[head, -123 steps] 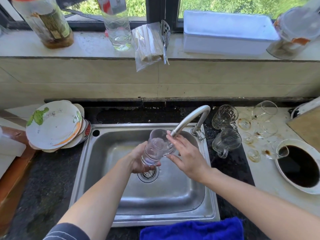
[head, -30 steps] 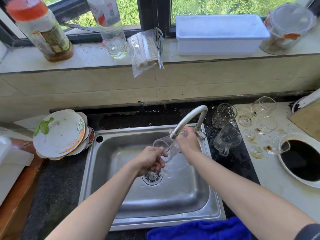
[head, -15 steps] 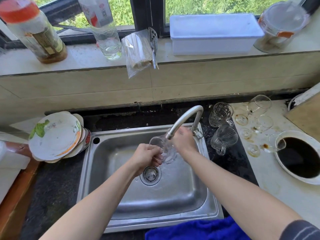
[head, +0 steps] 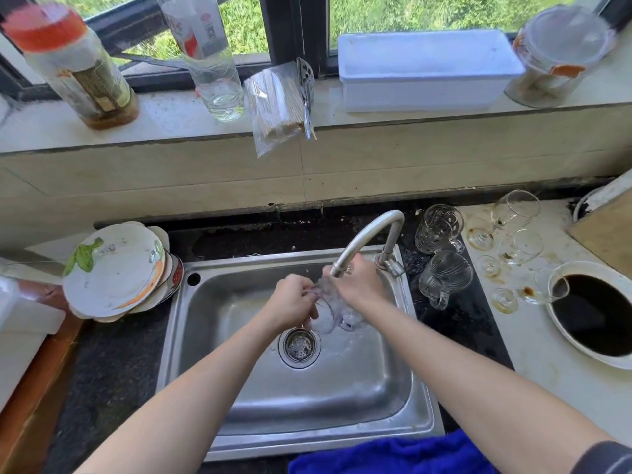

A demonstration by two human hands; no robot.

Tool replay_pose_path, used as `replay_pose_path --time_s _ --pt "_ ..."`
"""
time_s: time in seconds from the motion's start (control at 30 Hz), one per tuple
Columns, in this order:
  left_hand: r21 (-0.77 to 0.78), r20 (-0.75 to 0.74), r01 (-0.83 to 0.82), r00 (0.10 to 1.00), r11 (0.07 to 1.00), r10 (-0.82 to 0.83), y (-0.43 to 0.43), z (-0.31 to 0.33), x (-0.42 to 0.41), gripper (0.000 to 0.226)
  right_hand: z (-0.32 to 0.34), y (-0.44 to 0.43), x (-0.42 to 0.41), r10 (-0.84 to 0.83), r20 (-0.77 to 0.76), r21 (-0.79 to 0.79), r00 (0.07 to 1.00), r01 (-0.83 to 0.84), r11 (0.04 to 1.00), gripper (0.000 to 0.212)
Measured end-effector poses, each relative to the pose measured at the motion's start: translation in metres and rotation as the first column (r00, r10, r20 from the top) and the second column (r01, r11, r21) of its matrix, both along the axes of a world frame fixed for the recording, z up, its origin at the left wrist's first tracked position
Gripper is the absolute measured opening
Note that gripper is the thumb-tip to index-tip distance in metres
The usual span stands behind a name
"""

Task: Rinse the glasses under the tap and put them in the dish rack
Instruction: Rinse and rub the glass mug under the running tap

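Over the steel sink [head: 236, 398] I hold a clear glass mug [head: 330, 311] just under the spout of the curved tap [head: 367, 234]. My left hand [head: 294, 302] grips its left side and my right hand [head: 359, 285] grips its right side, partly hiding it. Water splashes on the basin beside the drain [head: 299, 343]. Two clear mugs [head: 439, 229] [head: 444, 278] lie on the dark counter right of the tap. Several stemmed glasses [head: 516, 208] lie on the stained white counter beyond them. No dish rack is in view.
A stack of dirty plates [head: 114, 268] sits left of the sink. A white bowl of dark liquid [head: 602, 313] stands at the right, a wooden board [head: 608, 230] behind it. A blue cloth [head: 393, 453] hangs at the front edge. Bottles, a jar and a white box [head: 427, 70] line the windowsill.
Both hands have lowered the mug slightly and tipped it downward below the spout. My right hand has moved from the tap's spout onto the mug.
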State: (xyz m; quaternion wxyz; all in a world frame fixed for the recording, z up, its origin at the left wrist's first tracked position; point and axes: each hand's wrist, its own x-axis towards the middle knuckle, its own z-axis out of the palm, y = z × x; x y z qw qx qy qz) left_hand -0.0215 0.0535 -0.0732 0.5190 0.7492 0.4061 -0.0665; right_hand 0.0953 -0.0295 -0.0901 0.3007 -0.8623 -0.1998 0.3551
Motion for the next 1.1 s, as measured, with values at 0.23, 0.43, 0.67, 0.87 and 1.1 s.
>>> replay_pose_path --time_s 0.23,0.43,0.67,0.87,1.1 --pt "-0.176 0.092 -0.096 0.989 0.980 0.113 -0.012 -0.012 -0.013 0.027 -0.013 -0.019 0.022 -0.009 -0.008 -0.078 1.000 0.008 0.997 0.043" --pt "-0.180 0.082 -0.166 0.980 0.969 0.183 -0.014 -0.018 -0.012 0.030 -0.007 -0.013 -0.009 0.180 0.067 -0.071 0.981 -0.176 0.982 0.047" --pt "-0.331 0.042 -0.184 0.977 0.926 0.210 -0.017 -0.014 -0.015 0.020 -0.006 -0.014 0.029 -0.030 -0.328 -0.011 0.944 0.028 1.000 0.028" --pt "0.232 -0.068 0.158 0.987 0.960 -0.146 -0.001 0.000 0.001 0.025 0.005 -0.005 0.030 0.080 -0.259 -0.030 0.963 -0.090 0.995 0.021" --pt "0.339 -0.053 0.031 0.998 0.940 -0.014 -0.008 -0.021 -0.001 0.032 0.003 -0.011 -0.002 0.157 0.072 -0.055 0.985 -0.153 0.987 0.027"
